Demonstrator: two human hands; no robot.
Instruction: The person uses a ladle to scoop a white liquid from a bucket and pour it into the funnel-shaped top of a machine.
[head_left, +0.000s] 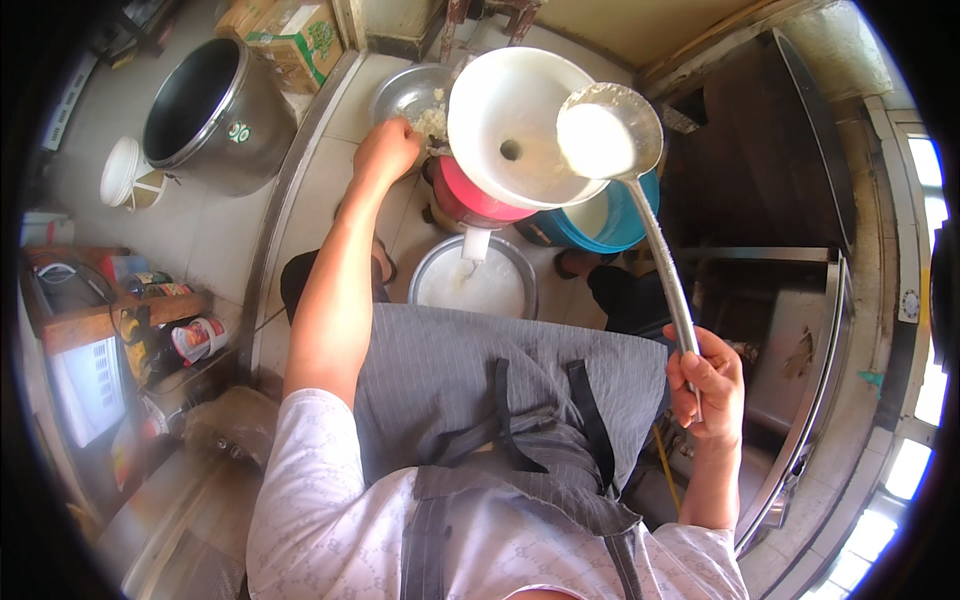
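Observation:
My right hand (705, 382) grips the handle of a long metal ladle (660, 247). Its bowl holds white liquid and hangs over the right rim of a wide white hopper (517, 90), which has a dark hole in its bottom. The hopper sits on a machine with a pink-red body (469, 191) and a white spout (476, 244). Under the spout stands a metal basin (416, 277) with whitish, frothy liquid. My left hand (386, 150) is curled left of the hopper, by a metal bowl (394, 86) with pale crumbly pulp; whether its fingers hold anything is hidden.
A blue bucket (637, 225) with pale liquid stands right of the machine. Further left are a large metal pot (262, 142), a white bucket (120, 172) and cardboard boxes (300, 41). A wooden shelf (127, 315) with bottles is at left, a metal counter (787, 375) at right.

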